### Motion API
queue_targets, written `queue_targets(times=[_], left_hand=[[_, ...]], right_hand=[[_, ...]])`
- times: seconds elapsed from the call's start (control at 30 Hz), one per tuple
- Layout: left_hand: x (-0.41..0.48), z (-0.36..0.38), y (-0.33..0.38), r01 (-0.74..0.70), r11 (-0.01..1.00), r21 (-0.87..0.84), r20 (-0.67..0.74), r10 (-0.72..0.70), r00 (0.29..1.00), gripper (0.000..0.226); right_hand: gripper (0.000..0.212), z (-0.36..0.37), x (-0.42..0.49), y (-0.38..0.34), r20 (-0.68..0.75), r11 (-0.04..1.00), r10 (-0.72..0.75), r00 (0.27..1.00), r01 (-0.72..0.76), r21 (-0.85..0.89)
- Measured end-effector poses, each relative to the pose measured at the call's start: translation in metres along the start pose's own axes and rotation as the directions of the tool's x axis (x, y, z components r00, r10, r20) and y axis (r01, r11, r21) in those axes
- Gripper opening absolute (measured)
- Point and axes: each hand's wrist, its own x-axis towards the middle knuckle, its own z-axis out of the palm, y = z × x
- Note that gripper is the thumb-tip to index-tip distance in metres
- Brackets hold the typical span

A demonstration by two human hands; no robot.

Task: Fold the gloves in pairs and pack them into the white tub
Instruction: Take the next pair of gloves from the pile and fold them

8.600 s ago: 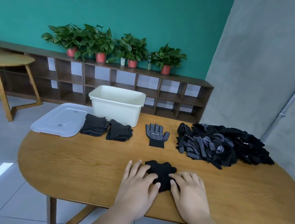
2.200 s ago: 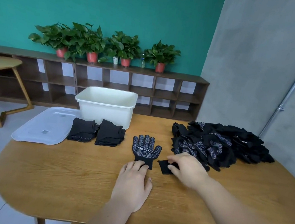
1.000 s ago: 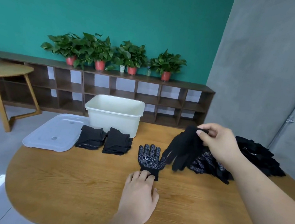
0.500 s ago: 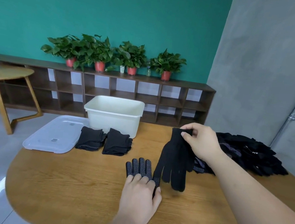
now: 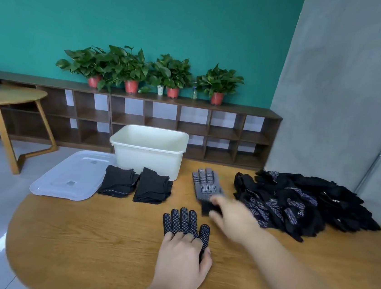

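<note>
**Two pairs folded, nothing in the tub that I can see**

From where I stand, the job looks barely started. One folded pair [image 5: 118,182] and a second folded pair [image 5: 153,189] lie side by side on the table [image 5: 102,241], just in front of the white tub [image 5: 147,160]. What I can see of the tub's inside looks bare, and its clear lid [image 5: 72,176] lies off to one side.

A third pair is being laid out. The left hand [image 5: 182,260] rests on the wrist end of the near glove [image 5: 184,221], fingers straight and flat, dotted side up. The right hand [image 5: 235,218] is at the cuff of the far glove [image 5: 206,184], which lies flat near the tub. That hand is blurred, so I cannot tell whether its fingers pinch the cuff or only touch it.

The big pile [image 5: 304,202] of loose gloves at the right end of the table is what remains. By my reckoning, most of the pairing and all of the packing are ahead.
</note>
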Motion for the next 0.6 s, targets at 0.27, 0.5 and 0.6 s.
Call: queue_targets(times=[0.27,0.5,0.6], left_hand=[[-0.001,0.004,0.000,-0.014,1.000,-0.021,-0.018,0.013,1.000,0.029],[-0.002,0.001,-0.001,-0.019,0.995,-0.094,-0.070,0.012,0.997,0.025],[-0.001,0.003,-0.002,-0.016,0.993,-0.116,-0.045,0.011,0.999,0.025]], right_hand=[[0.052,0.048,-0.025,0.009,0.056,0.999,-0.023,0.998,0.021,0.030],[0.059,0.021,-0.030,0.041,-0.131,0.921,0.291,0.948,-0.315,-0.229],[0.065,0.015,-0.034,0.065,-0.054,0.881,0.398,0.916,-0.398,-0.257]])
